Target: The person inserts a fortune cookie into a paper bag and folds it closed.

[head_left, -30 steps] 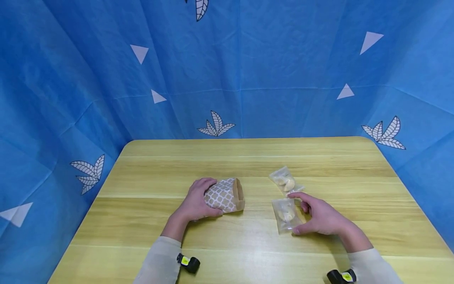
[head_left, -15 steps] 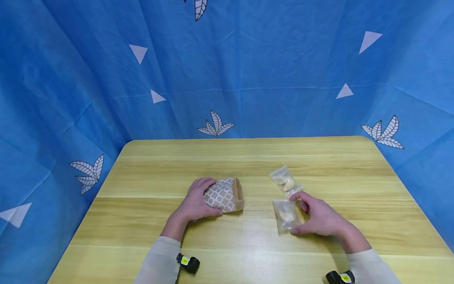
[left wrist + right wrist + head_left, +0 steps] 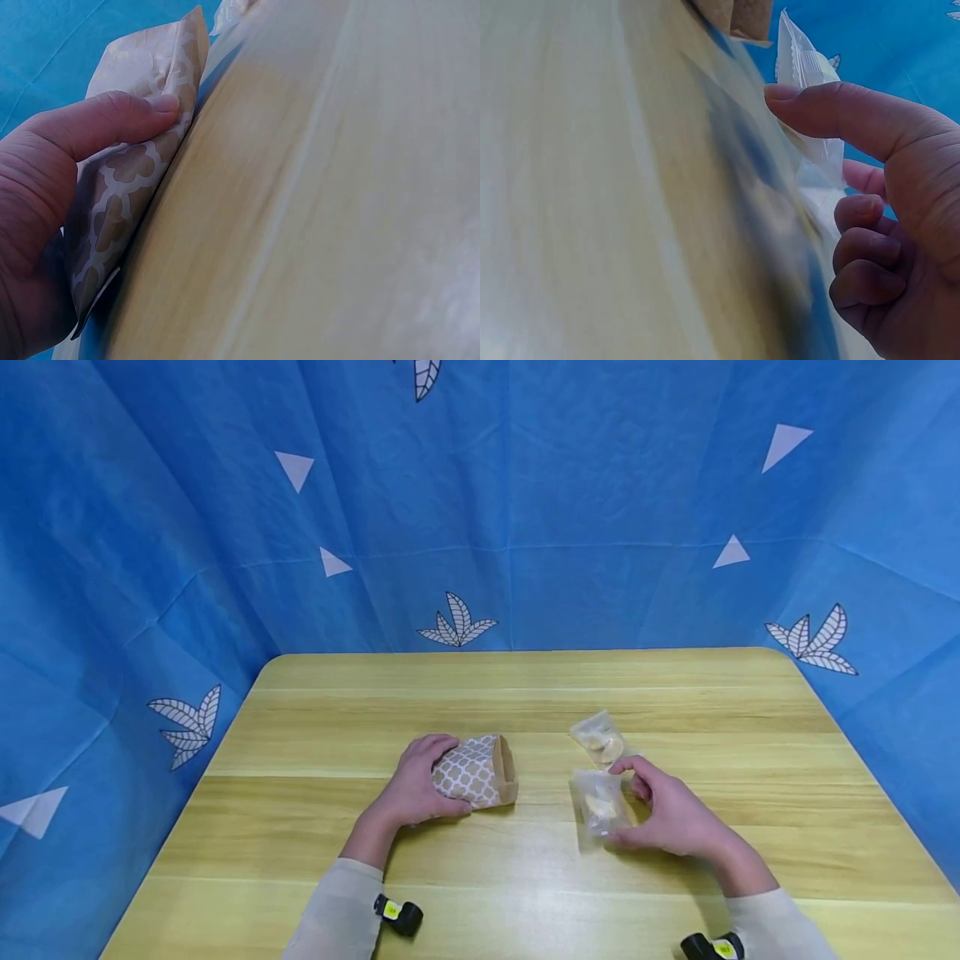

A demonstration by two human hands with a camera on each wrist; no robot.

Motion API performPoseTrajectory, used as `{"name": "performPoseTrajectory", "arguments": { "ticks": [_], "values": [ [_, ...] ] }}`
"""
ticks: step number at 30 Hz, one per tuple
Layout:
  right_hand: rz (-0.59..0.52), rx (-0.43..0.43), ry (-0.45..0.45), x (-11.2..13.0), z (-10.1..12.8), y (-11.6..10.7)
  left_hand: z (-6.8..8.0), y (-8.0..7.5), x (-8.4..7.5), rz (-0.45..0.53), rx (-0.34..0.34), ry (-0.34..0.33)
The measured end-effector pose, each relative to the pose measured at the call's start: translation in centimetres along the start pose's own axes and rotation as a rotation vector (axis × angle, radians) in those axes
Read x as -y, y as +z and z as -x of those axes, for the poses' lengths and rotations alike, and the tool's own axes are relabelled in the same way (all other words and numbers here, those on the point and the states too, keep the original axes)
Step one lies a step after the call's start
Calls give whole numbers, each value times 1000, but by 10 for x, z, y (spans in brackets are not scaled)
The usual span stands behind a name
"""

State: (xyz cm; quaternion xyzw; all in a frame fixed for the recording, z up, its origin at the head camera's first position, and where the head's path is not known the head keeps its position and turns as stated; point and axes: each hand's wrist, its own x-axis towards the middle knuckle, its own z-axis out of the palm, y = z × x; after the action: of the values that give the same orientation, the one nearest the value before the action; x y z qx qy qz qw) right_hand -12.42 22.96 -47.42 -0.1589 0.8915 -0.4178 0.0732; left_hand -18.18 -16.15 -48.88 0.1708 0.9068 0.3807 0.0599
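Your right hand point(image 3: 667, 814) has closed in since a second ago — thumb and fingers now pinch the near clear packet point(image 3: 597, 800), tilting it up off the surface point(image 3: 525, 693). Your left hand point(image 3: 416, 785) keeps its grip on the patterned paper bag point(image 3: 480, 772), mouth toward the packet — ready to receive it.

- Staged recording booth, not a lived-in room.
- Blue cloth point(image 3: 525, 510) printed with white leaves and triangles, creased, encloses the back and both sides.
- One wooden table point(image 3: 525, 693) stands within.
- A small camera point(image 3: 399, 915) is strapped to each wrist.
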Motion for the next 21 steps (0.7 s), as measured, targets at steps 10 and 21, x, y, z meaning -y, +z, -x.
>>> {"name": "performPoseTrajectory", "arguments": {
  "ticks": [10, 21],
  "values": [
    [-58, -33, -54, 15, -16, 8, 0, 0, -1, -5, -1, 4],
    [-85, 12, -86, 37, -39, 21, 0, 0, -1, 5, -2, -12]
  ]
}}
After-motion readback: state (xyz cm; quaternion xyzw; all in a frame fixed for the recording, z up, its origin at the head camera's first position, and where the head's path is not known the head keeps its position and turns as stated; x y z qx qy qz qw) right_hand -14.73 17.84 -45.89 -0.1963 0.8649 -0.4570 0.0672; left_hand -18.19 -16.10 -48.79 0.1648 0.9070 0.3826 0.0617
